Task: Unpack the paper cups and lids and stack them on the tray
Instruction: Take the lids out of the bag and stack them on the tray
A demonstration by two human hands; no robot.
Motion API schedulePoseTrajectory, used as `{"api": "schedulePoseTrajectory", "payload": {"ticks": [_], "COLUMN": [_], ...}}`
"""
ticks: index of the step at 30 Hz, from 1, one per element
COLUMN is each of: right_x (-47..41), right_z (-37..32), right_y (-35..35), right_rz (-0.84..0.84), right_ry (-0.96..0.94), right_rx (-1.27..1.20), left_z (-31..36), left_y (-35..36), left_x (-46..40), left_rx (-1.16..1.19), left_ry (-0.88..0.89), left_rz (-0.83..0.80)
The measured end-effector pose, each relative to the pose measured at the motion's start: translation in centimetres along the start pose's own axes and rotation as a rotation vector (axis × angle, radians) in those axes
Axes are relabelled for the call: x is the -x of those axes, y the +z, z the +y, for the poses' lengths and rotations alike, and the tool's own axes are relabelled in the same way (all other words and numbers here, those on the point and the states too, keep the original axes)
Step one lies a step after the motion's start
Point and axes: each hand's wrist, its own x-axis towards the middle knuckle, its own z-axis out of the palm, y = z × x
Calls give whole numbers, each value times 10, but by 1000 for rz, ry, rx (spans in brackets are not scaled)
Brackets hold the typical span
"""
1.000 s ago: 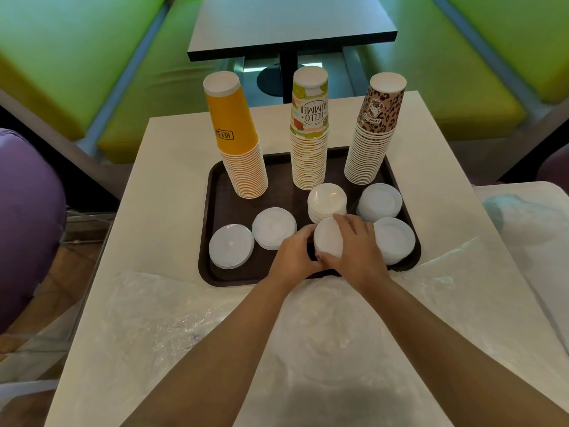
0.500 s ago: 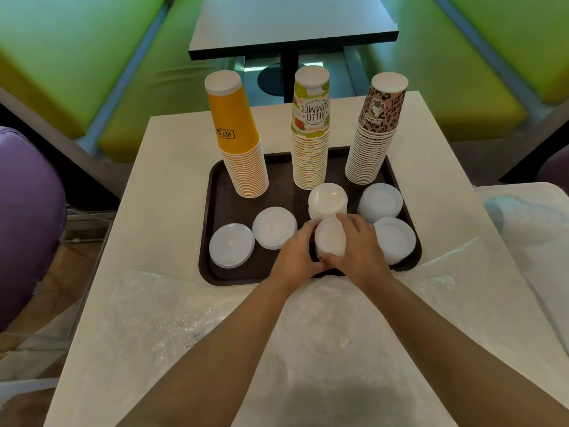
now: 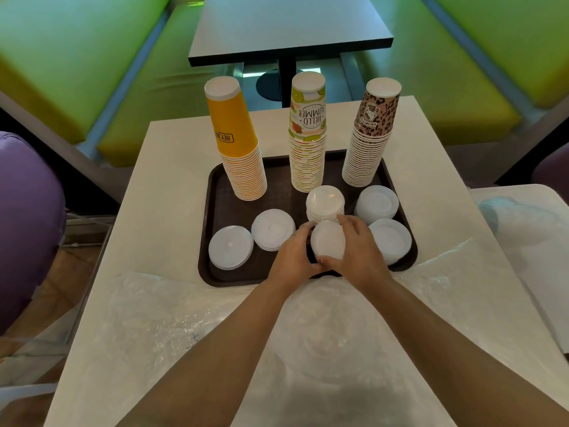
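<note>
Holding: both hands grip one small stack of white lids (image 3: 327, 243) over the near middle of the brown tray (image 3: 215, 211).
Far-left lids: a low white pile (image 3: 231, 247) lies flat at the tray's near left corner.
Next lids: a second flat pile (image 3: 272, 229) lies just beside it, a little further back.
Yellow cups: an upside-down stack (image 3: 238, 146) stands at the back left of the tray.
Left hand (image 3: 294, 257): its fingers are curled around the left side of the held lids.
Summer cups: the stack with "HELLO SUMMER" print (image 3: 308, 134) stands at the back middle.
Tall lids: a higher pile (image 3: 324, 203) stands just behind the held lids.
Right hand (image 3: 358, 251): its fingers curl over the right side and its thumb presses the near edge.
Leopard cups: the third stack (image 3: 371, 134) stands at the back right.
Right lids: two flat piles (image 3: 377, 202) (image 3: 392, 240) lie at the tray's right side.
Plastic wrap (image 3: 184, 318): clear, spread on the white surface (image 3: 160, 180) in front of the tray.
</note>
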Motion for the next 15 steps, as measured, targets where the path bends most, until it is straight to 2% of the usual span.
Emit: {"api": "schedulePoseTrajectory", "payload": {"ticks": [8, 15], "right_x": [1, 1], "right_z": [0, 0], "right_y": [-1, 0], "right_rz": [9, 21], "right_ry": [30, 31], "right_rx": [-14, -48], "left_z": [2, 4], "left_y": [1, -1], "left_x": [-1, -2], "left_rx": [-28, -27], "left_ry": [16, 13], "left_rz": [90, 99]}}
